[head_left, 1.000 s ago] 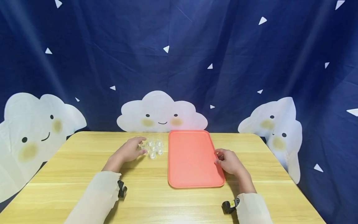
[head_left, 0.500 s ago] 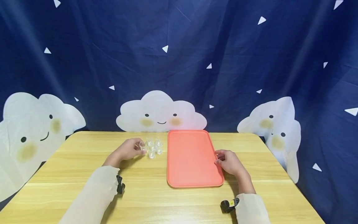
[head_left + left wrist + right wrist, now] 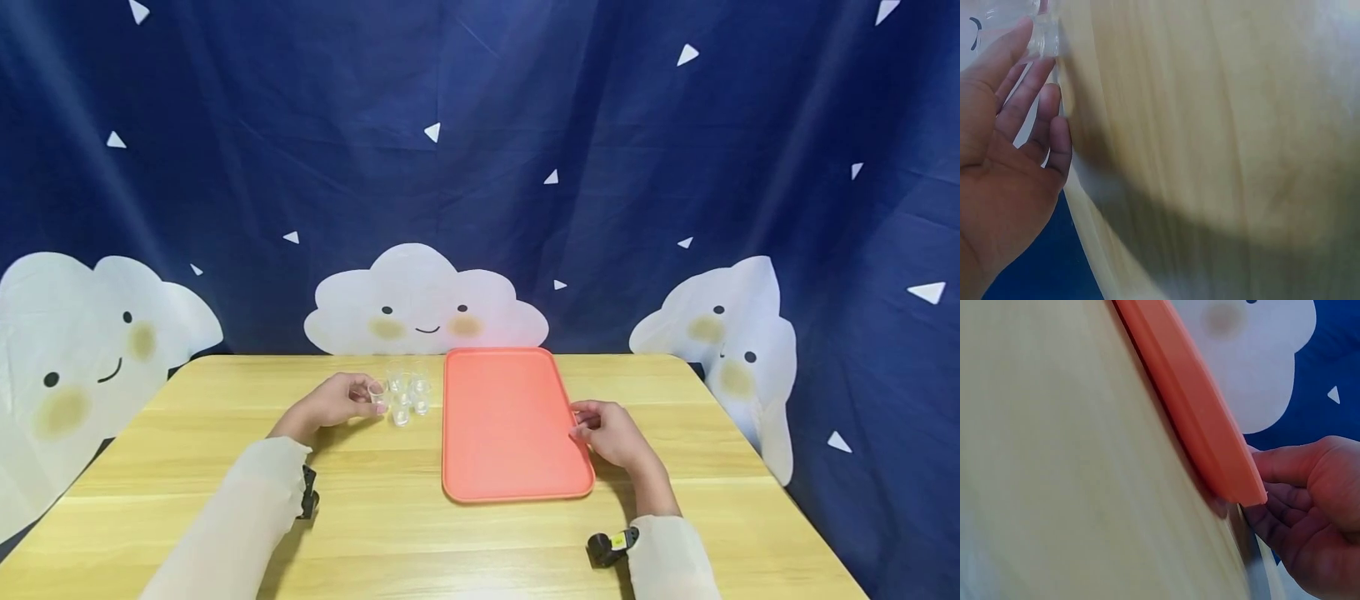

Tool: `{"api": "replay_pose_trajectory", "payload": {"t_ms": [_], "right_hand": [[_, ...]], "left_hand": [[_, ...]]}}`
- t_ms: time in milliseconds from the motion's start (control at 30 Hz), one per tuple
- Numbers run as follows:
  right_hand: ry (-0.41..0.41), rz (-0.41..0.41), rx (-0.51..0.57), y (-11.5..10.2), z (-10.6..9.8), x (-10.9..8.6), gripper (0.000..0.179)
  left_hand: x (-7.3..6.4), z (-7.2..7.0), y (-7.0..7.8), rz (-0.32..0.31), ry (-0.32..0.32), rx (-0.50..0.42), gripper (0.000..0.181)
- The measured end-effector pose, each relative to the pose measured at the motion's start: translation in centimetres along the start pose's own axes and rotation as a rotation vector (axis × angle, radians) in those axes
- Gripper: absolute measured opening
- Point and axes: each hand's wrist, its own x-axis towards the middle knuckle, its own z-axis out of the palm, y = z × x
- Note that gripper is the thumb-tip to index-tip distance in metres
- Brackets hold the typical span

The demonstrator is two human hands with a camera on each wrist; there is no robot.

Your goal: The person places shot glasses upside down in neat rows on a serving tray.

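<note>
My left hand [image 3: 330, 402] holds a small clear cup [image 3: 377, 393] between thumb and fingers, at the left side of a cluster of similar clear cups [image 3: 402, 410]. In the left wrist view, the thumb lies against the see-through cup [image 3: 1047, 37] at the upper left, and the lower fingers are loosely bent. A coral-red rectangular tray [image 3: 510, 425] lies right of the cups. Its right edge is pinched by my right hand [image 3: 611, 432]. From the right wrist, the thumb shows at the tray's rim [image 3: 1210, 419], with the other fingers lower, partly hidden.
Everything stands on a light wood-grain table [image 3: 375, 517] with rounded far corners. Behind its far edge hangs a dark blue curtain [image 3: 480, 167] printed with smiling clouds and white triangles. A black wrist camera [image 3: 609, 548] sits at the right sleeve.
My left fingers, earlier spread around the leftmost cup, have closed on it. The right hand keeps its place at the tray edge. The head view has shifted slightly.
</note>
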Motion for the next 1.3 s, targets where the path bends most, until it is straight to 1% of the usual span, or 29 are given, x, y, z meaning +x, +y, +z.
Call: {"api": "replay_pose_trajectory", "payload": {"t_ms": [233,367,567,667,733,800,867,1000,1133,1300], "right_hand": [[-0.002,0.000,0.016,-0.2,-0.1,0.1,0.040],[-0.008,-0.008,0.022,-0.5,0.0,0.0,0.040],[-0.011,-0.014,0.028,-0.7,-0.1,-0.1,0.040],[-0.006,-0.012,0.034,-0.5,0.0,-0.1,0.040],[-0.006,-0.017,0.034,-0.4,0.0,0.0,0.040],[-0.004,-0.011,0.040,-0.3,0.1,0.0,0.040],[-0.004,-0.006,0.048,-0.3,0.1,0.1,0.040],[-0.004,-0.002,0.054,-0.3,0.1,0.1,0.040],[-0.007,-0.005,0.047,-0.3,0.2,-0.1,0.040],[-0.005,-0.005,0.040,-0.2,0.0,-0.2,0.040]], "left_hand": [[-0.1,-0.5,0.1,0.013,-0.033,-0.012,0.033],[-0.3,-1.0,0.1,0.013,-0.045,-0.021,0.038],[-0.3,-1.9,0.1,0.037,-0.070,-0.031,0.043],[-0.2,-2.5,0.1,0.042,-0.075,-0.024,0.039],[-0.2,-3.0,0.3,0.060,-0.069,-0.016,0.035],[-0.1,-3.5,0.6,0.086,-0.060,-0.002,0.032],[0.0,-4.1,1.1,0.099,-0.040,0.014,0.032],[0.3,-5.1,2.3,0.096,-0.026,0.032,0.030],[0.8,-5.8,3.4,0.086,-0.026,-0.020,0.028],[1.7,-6.0,4.7,0.081,-0.006,-0.072,0.024]]}}
